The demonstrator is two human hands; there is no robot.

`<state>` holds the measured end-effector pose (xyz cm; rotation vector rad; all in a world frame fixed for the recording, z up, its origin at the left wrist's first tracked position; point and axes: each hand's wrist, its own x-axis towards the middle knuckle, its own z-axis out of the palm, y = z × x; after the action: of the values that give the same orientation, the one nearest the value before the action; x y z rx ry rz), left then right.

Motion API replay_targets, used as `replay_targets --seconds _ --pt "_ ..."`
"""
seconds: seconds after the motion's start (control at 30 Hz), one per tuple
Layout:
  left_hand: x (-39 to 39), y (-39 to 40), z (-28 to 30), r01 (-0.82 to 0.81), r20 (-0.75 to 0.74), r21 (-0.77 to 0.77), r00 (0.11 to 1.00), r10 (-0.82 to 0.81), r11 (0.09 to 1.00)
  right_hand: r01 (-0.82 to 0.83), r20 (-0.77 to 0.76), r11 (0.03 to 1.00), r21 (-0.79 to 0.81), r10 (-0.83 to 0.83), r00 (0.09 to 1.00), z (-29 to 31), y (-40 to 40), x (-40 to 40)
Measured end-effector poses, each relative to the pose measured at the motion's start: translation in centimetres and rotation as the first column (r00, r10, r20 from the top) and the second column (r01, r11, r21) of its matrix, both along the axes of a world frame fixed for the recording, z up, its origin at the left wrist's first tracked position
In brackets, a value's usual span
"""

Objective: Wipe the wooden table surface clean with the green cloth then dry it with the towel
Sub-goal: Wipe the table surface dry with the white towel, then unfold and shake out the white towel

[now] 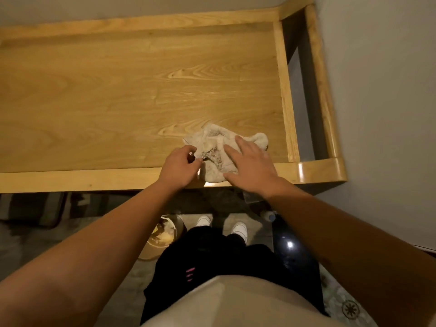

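Left hand: our left hand (pixel 180 165) sits at the near edge of the tabletop, fingers curled, pinching the left edge of the towel between thumb and fingertips.
Right hand: our right hand (pixel 251 167) lies flat on the towel with the fingers straight and spread, pressing it down; the thumb points toward the near rim.
Towel: we see the cream towel (pixel 218 147) crumpled in a loose heap near the near right corner of the tabletop; its near part drapes onto the raised near rim, and its far right lobe stays just short of the right rim.
Tabletop: the wooden tabletop (pixel 132 95) is pale, with visible grain, framed by a raised lighter rim on the far, right and near edges; a bright glare spot sits on the near rim just under the towel.
Green cloth: we cannot find it on the tabletop from this view.
Below the near edge: we look down on our own dark trousers and white shoes (pixel 239 228) on the floor, with a round bowl-like container (pixel 162 237) just left of our feet; its contents are too dim to tell.
Right of the tabletop: a plain grey wall (pixel 382 90) runs beside the right rim.
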<state>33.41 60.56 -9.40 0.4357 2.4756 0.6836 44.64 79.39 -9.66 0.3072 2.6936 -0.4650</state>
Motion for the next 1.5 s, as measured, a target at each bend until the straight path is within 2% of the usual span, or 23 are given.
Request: replay_targets --seconds 0.07,0.1,0.17,0.23,0.37,0.47,0.57,0.63,0.73,0.8,0.87,0.93,1.03,1.1,1.13,1.27,1.33,1.4,1.5 --pt "-0.4 0.1 0.6 0.071 -0.110 -0.043 0.991 -0.075 0.997 0.044 -0.046 0.999 0.033 -0.042 0.998 0.8 2.0 1.4" --pt "-0.6 0.3 1.0 0.167 -0.185 -0.122 0.965 -0.188 0.978 0.046 -0.065 0.997 0.069 -0.041 0.997 1.1 2.8 1.9" --pt "-0.8 1.2 1.3 0.365 -0.259 -0.313 0.856 -0.448 0.877 -0.011 -0.097 0.991 0.132 0.024 0.995 1.3 3.7 2.6" --pt "-1.4 2.2 1.6 0.447 -0.224 -0.423 0.791 -0.570 0.788 -0.057 -0.132 0.989 0.135 0.075 0.988 1.3 4.0 2.7" --pt "-2.6 3.6 2.2 0.432 -0.248 -0.448 0.781 -0.573 0.783 -0.084 -0.188 0.990 0.112 0.104 0.977 1.1 4.6 2.4" --pt "-2.8 4.0 3.0 0.388 -0.243 -0.319 0.849 -0.470 0.865 -0.060 -0.182 0.998 0.035 0.066 0.981 0.7 5.1 2.1" --pt "-2.2 3.3 3.4 0.285 -0.247 -0.125 0.919 -0.308 0.950 0.092 -0.198 0.989 -0.116 -0.114 0.973 0.7 6.1 1.8" --pt "-1.0 2.1 3.3 0.259 -0.255 -0.028 0.932 -0.258 0.965 0.231 -0.225 0.950 -0.209 -0.277 0.934 0.9 6.8 1.8" --pt "1.4 0.0 2.5 0.395 -0.091 -0.080 0.911 -0.401 0.915 0.337 -0.193 0.879 -0.337 -0.415 0.889 1.6 7.5 2.2" --pt "2.3 -1.1 2.1 0.549 0.050 -0.183 0.834 -0.550 0.816 0.324 -0.095 0.868 -0.377 -0.384 0.918 2.0 7.9 2.6" --pt "2.2 -1.5 1.8 0.606 0.074 -0.240 0.791 -0.608 0.759 0.325 0.045 0.861 -0.391 -0.334 0.941 2.2 8.3 2.6" --pt "1.5 -1.0 1.8 0.536 0.038 -0.214 0.840 -0.541 0.817 0.406 0.129 0.820 -0.404 -0.389 0.912 2.0 8.6 2.3" --pt "0.0 1.4 1.3 0.228 -0.021 -0.063 0.973 -0.229 0.972 0.640 0.113 0.659 -0.396 -0.657 0.746 1.4 8.4 1.1" --pt "-0.8 3.4 1.0 0.065 0.019 -0.040 0.998 -0.064 0.997 0.716 0.140 0.560 -0.416 -0.738 0.660 0.9 7.8 0.0" --pt "-1.0 4.3 0.9 0.043 0.057 -0.069 0.998 -0.040 0.997 0.732 0.169 0.538 -0.418 -0.745 0.645 0.9 7.5 -0.6" --pt "-0.8 6.3 0.0 0.129 0.100 -0.267 0.989 -0.106 0.955 0.762 0.266 0.495 -0.418 -0.736 0.623 0.6 6.6 -1.5" --pt "-0.7 6.1 0.2 0.142 0.104 -0.256 0.987 -0.119 0.956 0.768 0.304 0.453 -0.453 -0.731 0.611 0.9 6.6 -1.3" --pt "-0.8 5.3 0.9 0.112 0.128 -0.146 0.987 -0.093 0.983 0.743 0.310 0.397 -0.539 -0.727 0.613 1.5 7.0 -0.8" --pt "-1.2 3.6 3.6 -0.063 0.206 0.143 0.978 0.033 0.988 0.636 0.279 0.343 -0.691 -0.685 0.673 3.4 8.2 -0.1"
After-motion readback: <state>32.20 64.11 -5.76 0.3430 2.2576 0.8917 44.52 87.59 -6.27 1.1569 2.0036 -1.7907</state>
